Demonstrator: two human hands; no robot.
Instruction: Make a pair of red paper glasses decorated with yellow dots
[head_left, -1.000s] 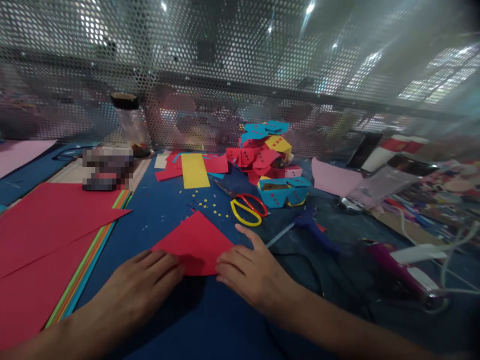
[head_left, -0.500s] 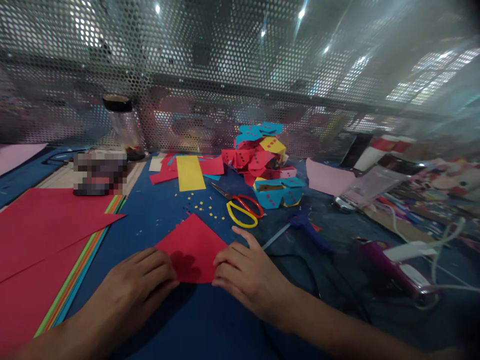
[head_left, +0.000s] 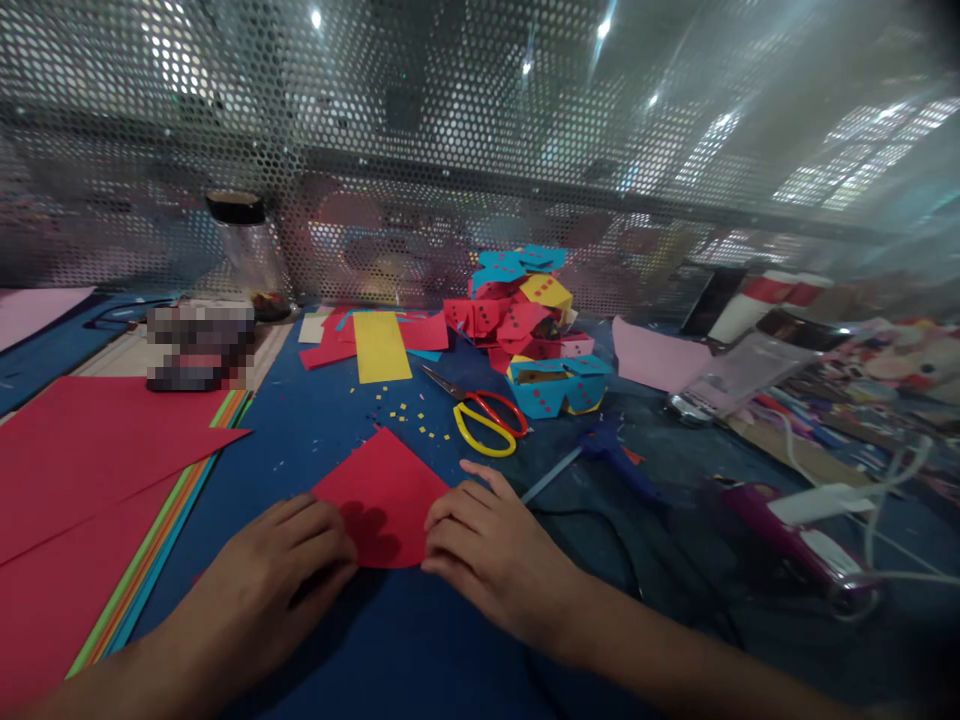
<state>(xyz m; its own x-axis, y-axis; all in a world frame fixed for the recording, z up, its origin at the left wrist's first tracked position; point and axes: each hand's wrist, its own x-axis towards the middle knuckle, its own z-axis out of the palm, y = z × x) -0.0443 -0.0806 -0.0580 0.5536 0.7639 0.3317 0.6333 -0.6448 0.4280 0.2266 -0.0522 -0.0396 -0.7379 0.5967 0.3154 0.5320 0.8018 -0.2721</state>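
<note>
A red paper triangle [head_left: 381, 485] lies flat on the blue table top [head_left: 420, 650], its point facing away from me. My left hand [head_left: 277, 575] presses on its near left corner with fingers bent down onto the paper. My right hand [head_left: 487, 545] rests on its near right corner, fingers curled and pressed on the edge. Neither hand lifts the paper.
A stack of coloured sheets with red on top [head_left: 90, 480] lies left. Red-and-yellow scissors [head_left: 480, 410], a yellow strip [head_left: 381, 345], a pile of folded paper pieces [head_left: 525, 300], a blue folded box [head_left: 559, 385] and a purple glue gun [head_left: 795, 530] lie beyond and right. Perforated metal wall [head_left: 450, 120] behind.
Both hands slid slightly nearer to each other along the triangle's near edge. The paper has shifted a little toward me. The view dropped slightly.
</note>
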